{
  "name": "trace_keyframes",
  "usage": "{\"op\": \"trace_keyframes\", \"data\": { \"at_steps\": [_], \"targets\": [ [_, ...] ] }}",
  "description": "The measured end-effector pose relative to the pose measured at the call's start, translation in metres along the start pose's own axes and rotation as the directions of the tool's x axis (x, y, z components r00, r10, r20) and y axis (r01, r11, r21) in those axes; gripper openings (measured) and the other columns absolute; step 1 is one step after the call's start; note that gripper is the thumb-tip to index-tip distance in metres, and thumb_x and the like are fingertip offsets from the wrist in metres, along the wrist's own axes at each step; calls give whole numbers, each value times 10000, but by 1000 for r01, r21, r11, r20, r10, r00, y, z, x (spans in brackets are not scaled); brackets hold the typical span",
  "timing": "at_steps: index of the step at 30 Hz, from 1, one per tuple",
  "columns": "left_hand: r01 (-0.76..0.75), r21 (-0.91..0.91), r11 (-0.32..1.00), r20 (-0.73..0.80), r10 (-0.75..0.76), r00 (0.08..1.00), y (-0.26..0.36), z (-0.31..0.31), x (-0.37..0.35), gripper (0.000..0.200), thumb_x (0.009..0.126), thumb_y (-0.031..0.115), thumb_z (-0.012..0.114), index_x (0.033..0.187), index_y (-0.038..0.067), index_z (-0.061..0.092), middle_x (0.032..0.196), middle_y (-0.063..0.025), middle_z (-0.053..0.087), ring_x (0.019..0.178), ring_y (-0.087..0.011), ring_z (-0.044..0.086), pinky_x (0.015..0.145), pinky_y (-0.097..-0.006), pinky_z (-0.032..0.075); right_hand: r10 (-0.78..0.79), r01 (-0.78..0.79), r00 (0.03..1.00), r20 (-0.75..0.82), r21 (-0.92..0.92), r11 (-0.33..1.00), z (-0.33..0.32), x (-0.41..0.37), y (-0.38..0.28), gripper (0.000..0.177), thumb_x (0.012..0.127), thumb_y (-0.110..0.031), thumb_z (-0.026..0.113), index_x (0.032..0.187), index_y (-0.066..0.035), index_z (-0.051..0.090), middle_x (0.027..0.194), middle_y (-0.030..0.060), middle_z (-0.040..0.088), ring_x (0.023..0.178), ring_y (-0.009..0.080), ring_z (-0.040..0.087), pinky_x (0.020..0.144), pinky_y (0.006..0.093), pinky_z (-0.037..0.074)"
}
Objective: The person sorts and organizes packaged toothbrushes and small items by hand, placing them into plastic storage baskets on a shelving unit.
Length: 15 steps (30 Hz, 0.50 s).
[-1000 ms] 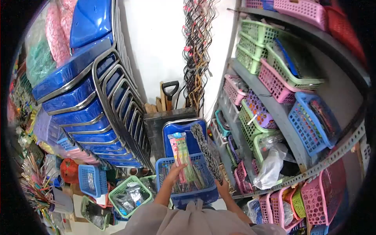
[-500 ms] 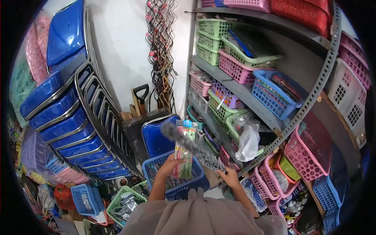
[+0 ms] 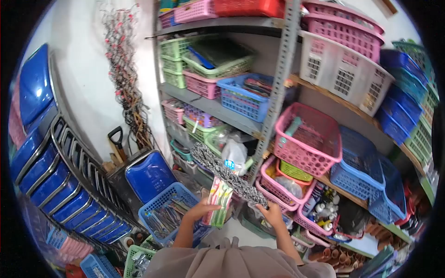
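My left hand (image 3: 198,211) is closed around a flat clear packet (image 3: 219,202) of long pink and green pieces; their exact kind I cannot make out. A blue and white tag shows at the packet's top. In my right hand (image 3: 272,214) is the lower end of a grey, shaggy duster (image 3: 227,177). It slants up to the left and crosses in front of the packet's upper part. Below and left of the packet stands a blue basket (image 3: 147,204) with many thin items inside.
Metal shelves (image 3: 204,101) ahead carry green, pink and blue baskets. To the right, a large pink basket (image 3: 308,158) sits on wooden shelving. Stacked blue chairs (image 3: 58,183) line the left side. A folded blue chair (image 3: 149,176) leans near a shovel handle (image 3: 116,136).
My view has turned to the right, so the chairs and blue basket sit further left and more right-hand shelving shows. Both hands keep hold of the packet and duster.
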<state>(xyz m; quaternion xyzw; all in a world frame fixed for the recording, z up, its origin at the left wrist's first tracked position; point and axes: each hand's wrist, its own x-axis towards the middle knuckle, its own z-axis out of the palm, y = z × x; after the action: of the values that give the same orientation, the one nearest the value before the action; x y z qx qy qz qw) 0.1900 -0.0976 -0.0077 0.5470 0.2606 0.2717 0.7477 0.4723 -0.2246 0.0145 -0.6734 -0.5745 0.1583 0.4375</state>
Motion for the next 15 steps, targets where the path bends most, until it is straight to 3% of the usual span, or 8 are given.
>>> {"op": "trace_keyframes", "data": {
  "at_steps": [1,3,5,7,8,12,13,15],
  "targets": [
    [20,3,1000,25,-20,999,-5,17,1,439,845,62,643,1260,-6,517,1178,-105,616,1041,-181,611,920,-313,475,27,-27,999,-18,-2,1000,-13,-15,10,333,816,-295,720,909,19,661,652,145,618,566,162,516,579,345,447],
    [51,-63,997,58,-47,997,-18,50,1,436,851,58,628,1264,-9,508,1191,-114,610,1061,-197,607,923,-327,478,-56,59,997,57,-44,997,-38,-44,28,398,786,-395,731,950,-35,688,767,206,650,697,356,643,654,384,494],
    [130,-102,986,94,-121,988,-40,72,6,440,847,39,606,1269,-16,494,1195,-122,606,1065,-213,608,920,-337,483,128,-80,974,189,-243,967,-77,-68,15,437,758,-422,747,933,-26,687,753,205,648,676,349,633,638,388,490],
    [135,-228,964,193,-91,977,-43,100,5,482,830,6,572,1298,-26,459,1214,-147,592,1074,-241,606,926,-356,481,70,-51,995,71,-248,967,-96,-84,34,446,775,-344,753,1021,16,663,765,199,660,652,173,621,669,331,496],
    [124,-266,956,267,-51,962,-51,107,11,566,776,-10,554,1327,-37,425,1245,-181,567,1094,-272,596,944,-379,472,166,-165,986,2,-125,978,-102,-95,39,453,782,-348,750,1026,22,659,785,210,664,670,170,621,667,335,495],
    [107,-327,939,370,23,929,-73,125,34,675,719,46,535,1364,-51,360,1276,-250,526,1128,-367,568,974,-431,452,149,-166,983,-112,-167,972,-122,-126,35,452,765,-382,763,868,41,641,654,201,592,566,174,548,598,363,462],
    [105,-328,939,382,30,924,-85,120,39,675,719,46,535,1364,-51,360,1276,-250,526,1128,-367,568,974,-431,452,233,-229,972,-10,-226,947,-130,-132,36,517,729,-489,760,833,11,681,667,216,623,586,320,623,598,388,484],
    [464,-452,762,495,-218,841,-105,110,47,539,785,91,509,1292,-83,450,1228,-218,568,1113,-296,576,996,-371,423,169,-147,985,39,-327,933,-144,-140,42,513,721,-477,770,817,18,675,648,224,601,581,329,612,590,399,469]
  ]
}}
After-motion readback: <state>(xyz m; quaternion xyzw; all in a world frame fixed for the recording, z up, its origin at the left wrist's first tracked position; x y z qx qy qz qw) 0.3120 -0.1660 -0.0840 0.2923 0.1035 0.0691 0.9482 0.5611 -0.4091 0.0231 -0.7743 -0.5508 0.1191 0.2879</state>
